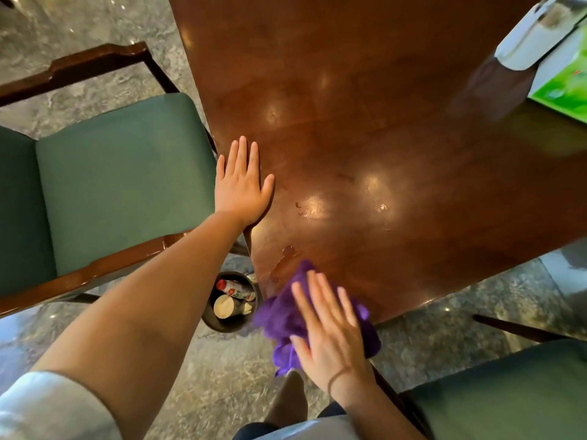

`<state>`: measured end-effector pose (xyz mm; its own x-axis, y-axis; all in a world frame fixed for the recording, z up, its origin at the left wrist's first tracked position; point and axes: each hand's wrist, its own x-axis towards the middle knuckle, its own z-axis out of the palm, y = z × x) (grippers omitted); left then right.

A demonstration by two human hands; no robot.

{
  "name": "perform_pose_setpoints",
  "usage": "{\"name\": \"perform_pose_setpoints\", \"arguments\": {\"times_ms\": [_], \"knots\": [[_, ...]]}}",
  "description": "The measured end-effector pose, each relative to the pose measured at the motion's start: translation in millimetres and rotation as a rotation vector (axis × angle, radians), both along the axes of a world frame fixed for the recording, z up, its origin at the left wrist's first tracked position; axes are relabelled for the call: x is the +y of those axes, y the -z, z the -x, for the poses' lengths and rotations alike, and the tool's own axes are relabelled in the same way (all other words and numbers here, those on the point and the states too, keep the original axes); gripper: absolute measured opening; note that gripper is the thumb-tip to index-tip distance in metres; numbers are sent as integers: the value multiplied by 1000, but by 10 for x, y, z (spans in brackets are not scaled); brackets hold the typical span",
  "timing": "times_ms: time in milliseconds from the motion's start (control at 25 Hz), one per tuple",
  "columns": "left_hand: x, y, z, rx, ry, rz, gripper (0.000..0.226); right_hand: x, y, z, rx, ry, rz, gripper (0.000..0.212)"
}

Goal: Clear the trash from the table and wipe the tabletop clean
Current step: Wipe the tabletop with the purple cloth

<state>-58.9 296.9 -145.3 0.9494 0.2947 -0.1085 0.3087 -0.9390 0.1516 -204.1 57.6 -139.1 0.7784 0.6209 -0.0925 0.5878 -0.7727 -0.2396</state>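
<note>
Polished dark wood fills the middle of the view: a glossy brown table [365, 138] with ceiling lights mirrored on it, standing on a grey marbled floor [79, 23]. Wet smears and a few small spots [298, 206] show on the tabletop near its near corner.

At that near corner the right hand [330, 338] lies flat on a crumpled purple cloth [286, 315], fingers spread and straight, palm pressing the cloth down rather than clutching it. Part of the cloth hangs over the table edge. A thin band circles the right wrist.

To the left, the left hand [243, 182] rests palm-down on the table's left edge, fingers extended and close together, holding nothing. Its bare forearm runs back to a rolled pale sleeve [47, 404] at the near left.

On the floor just beside the table's near corner, between the two arms, stands a small round bin [211, 322]. Inside it lie a red-and-white can [236, 290] and a cup with a pale lid [224, 307].

A wooden chair with a green seat [120, 176] stands on the left, drawn close to the table. Another green-seated chair [508, 392] sits at the near right. At the far right of the table is a green box [565, 90] with a white and grey object [527, 36] partly over it; what that object is cannot be told.
</note>
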Motion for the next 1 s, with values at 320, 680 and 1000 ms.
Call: {"name": "perform_pose_setpoints", "arguments": {"times_ms": [320, 680, 1000], "knots": [[19, 72, 1, -43, -11, 36, 64, 246, 20, -1429, -119, 305, -7, 61], [45, 122, -24, -54, -9, 51, 63, 571, -22, -969, -46, -277, 80, 71], [-6, -97, 73, -31, -40, 199, 69, 311, -80, -299, 28, -385, 3, 76]]}}
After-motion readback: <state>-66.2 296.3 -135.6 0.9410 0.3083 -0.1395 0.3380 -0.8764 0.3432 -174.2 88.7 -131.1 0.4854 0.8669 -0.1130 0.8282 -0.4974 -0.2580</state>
